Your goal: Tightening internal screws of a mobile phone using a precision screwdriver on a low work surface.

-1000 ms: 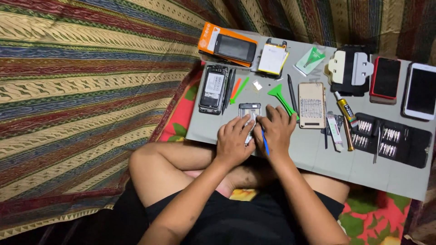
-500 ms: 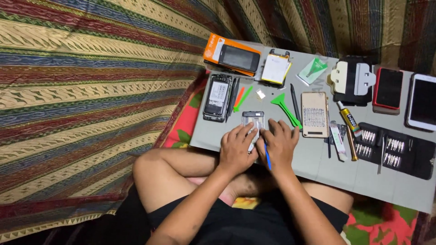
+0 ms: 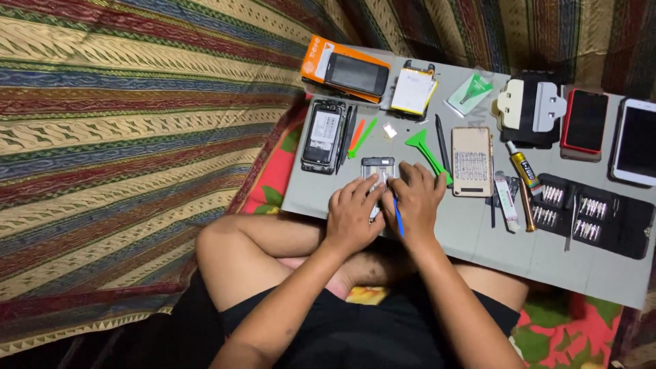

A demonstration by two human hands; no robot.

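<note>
Since a second ago my hands have barely shifted. My left hand [image 3: 353,217] pins the opened phone [image 3: 377,175] on the grey bench [image 3: 478,239]; my right hand [image 3: 417,199] pinches a blue tool [image 3: 398,220], just left of the green pry tool [image 3: 424,147].

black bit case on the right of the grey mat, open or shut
Open. The black bit case lies spread flat on the grey mat, both halves showing rows of silver bits. Neither hand is near it.
</note>
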